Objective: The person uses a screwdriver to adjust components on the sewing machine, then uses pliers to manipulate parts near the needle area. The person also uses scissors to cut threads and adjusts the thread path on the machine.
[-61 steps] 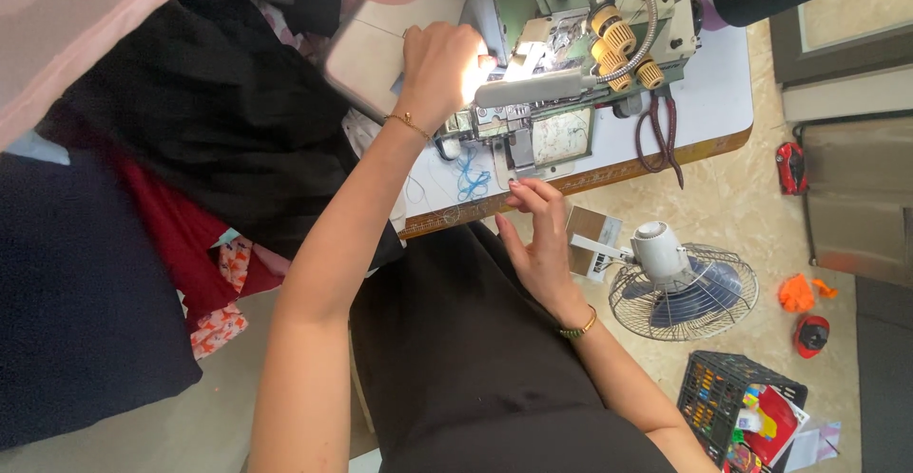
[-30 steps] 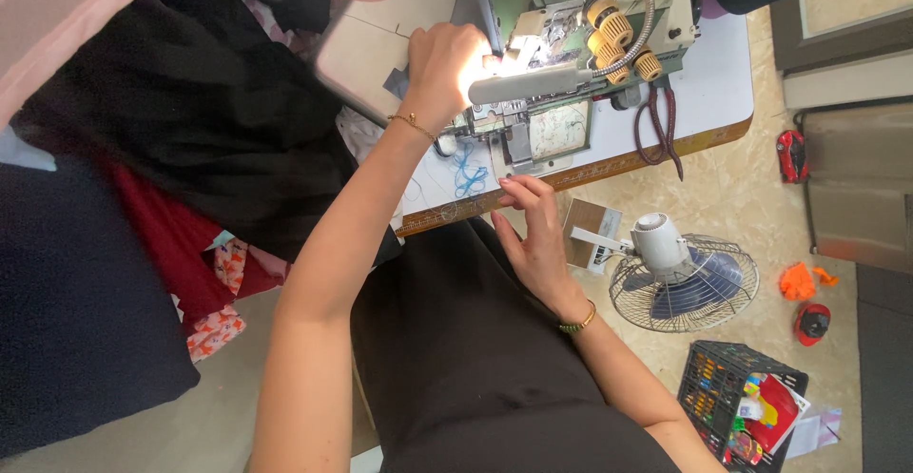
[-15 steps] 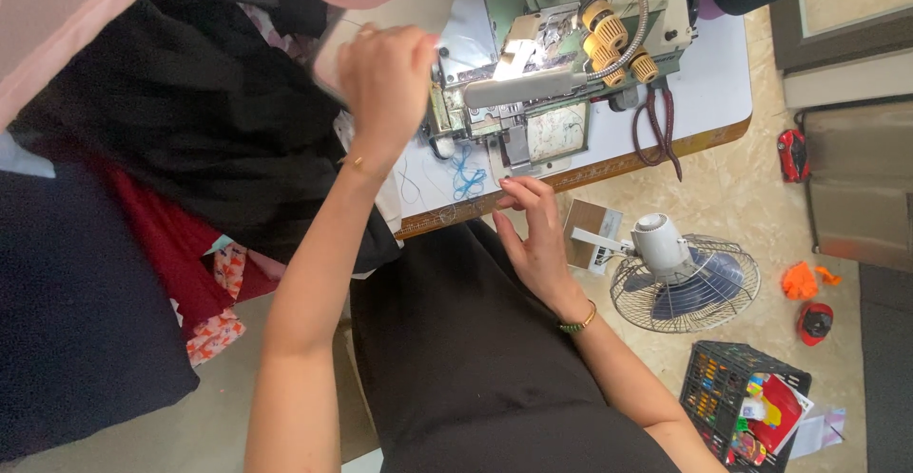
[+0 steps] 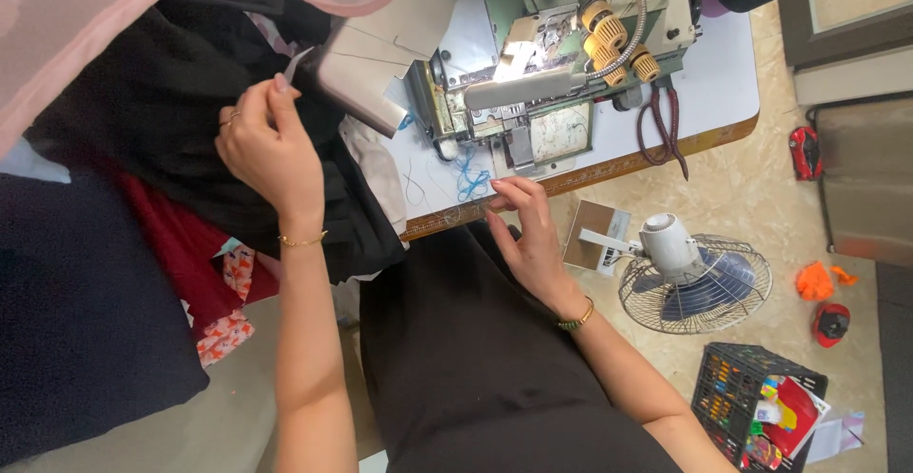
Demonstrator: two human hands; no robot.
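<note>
Fabric dominates the left side: a heap of black cloth (image 4: 162, 112) spills off the table edge beside dark navy and red pieces, piled there within arm's reach of the machine so that each piece can be drawn across without getting up. Next in size is the white sewing table (image 4: 723, 64), which carries a green overlock machine (image 4: 533, 45) with yellow tension knobs, set square to the seated person so that the presser area faces the lap. Below, on the tiled floor, a small fan (image 4: 694, 278) lies tilted upward, and a black crate (image 4: 751, 402) of bright oddments sits near it. Black-handled scissors (image 4: 661, 126) lie on the tabletop just right of the machine, handy for cutting. The left hand (image 4: 266, 145) is raised over the black heap, its fingers pinched narrowly on a small pale scrap (image 4: 297, 60) at the cloth's edge, held up as if to see it. The right hand (image 4: 528, 231) rests at the table's front edge, fingers loosely spread and holding nothing, touching the wooden rim beside loose blue threads (image 4: 471, 183), which seems to steady the body.
</note>
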